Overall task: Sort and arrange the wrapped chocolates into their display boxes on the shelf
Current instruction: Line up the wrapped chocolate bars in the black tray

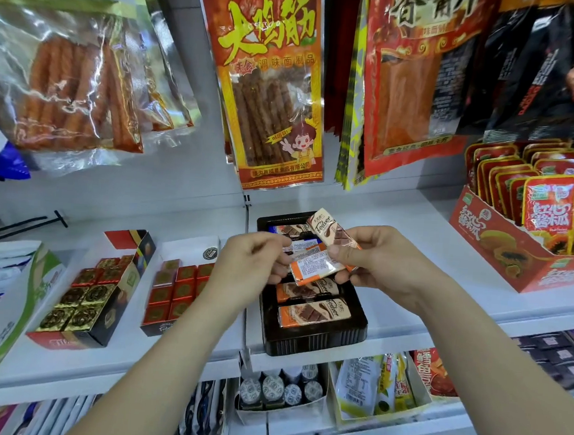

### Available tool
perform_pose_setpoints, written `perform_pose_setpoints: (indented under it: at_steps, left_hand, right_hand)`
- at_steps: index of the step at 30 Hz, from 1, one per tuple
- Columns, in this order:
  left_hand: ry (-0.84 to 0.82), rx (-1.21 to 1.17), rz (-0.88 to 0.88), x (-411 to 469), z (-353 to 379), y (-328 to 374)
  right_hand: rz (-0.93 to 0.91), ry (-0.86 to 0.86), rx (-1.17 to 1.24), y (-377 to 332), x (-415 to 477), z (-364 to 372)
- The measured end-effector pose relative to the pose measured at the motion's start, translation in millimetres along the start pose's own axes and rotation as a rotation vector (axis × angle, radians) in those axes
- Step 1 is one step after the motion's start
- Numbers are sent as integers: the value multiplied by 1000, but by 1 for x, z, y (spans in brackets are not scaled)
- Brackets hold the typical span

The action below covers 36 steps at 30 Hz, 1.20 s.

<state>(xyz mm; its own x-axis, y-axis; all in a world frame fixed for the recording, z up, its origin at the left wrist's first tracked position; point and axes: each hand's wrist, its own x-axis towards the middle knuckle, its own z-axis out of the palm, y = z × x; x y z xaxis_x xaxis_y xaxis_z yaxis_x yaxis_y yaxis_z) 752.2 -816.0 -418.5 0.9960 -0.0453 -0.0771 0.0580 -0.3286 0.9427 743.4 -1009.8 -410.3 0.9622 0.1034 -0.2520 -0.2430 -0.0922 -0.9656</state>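
Left hand (251, 259) and right hand (383, 259) pinch chocolate bars (332, 233), long axes slanted.

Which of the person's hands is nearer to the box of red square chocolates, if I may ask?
Left. The left hand is just right of the box of red square chocolates; the right hand is farther right, above the black tray. Both hold chocolate bars.

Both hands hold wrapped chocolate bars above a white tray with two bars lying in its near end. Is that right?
No. The head view shows the tray is black, not white. Otherwise correct: the left hand and right hand hold wrapped chocolate bars above it, and two bars lie in its near end.
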Motion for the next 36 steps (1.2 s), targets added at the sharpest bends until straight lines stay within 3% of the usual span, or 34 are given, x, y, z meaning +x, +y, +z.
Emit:
perform_pose_setpoints:
  at_steps: [4, 8, 10, 14, 17, 21, 24, 30, 36]
  left_hand:
    - [-154, -54, -70, -3, -5, 4]
    - [-32, 122, 48, -2, -11, 5]
    - [-40, 99, 67, -3, -12, 7]
    - [-213, -195, -202, -6, -13, 11]
    - [-254, -296, -279, -3, -15, 11]
    - [-103, -427, -211, 0, -16, 10]
    - [-74, -430, -106, 1, -19, 9]
    - [-162, -492, -7, -3, -20, 11]
    - [-97, -587, 18, 0, -18, 11]
  right_hand:
    - [22, -31, 54, -1, 0, 8]
    - [42, 35, 79, -2, 0, 5]
    - [42, 26, 127, -2, 0, 2]
    - [24, -58, 269, -3, -3, 1]
    - [16, -102, 348, -5, -3, 4]
    - [38, 86, 406, -10, -1, 8]
    - [20, 193, 211, -11, -4, 9]
    - [4, 60, 145, -13, -7, 16]
    - [-49, -14, 188, -13, -7, 19]
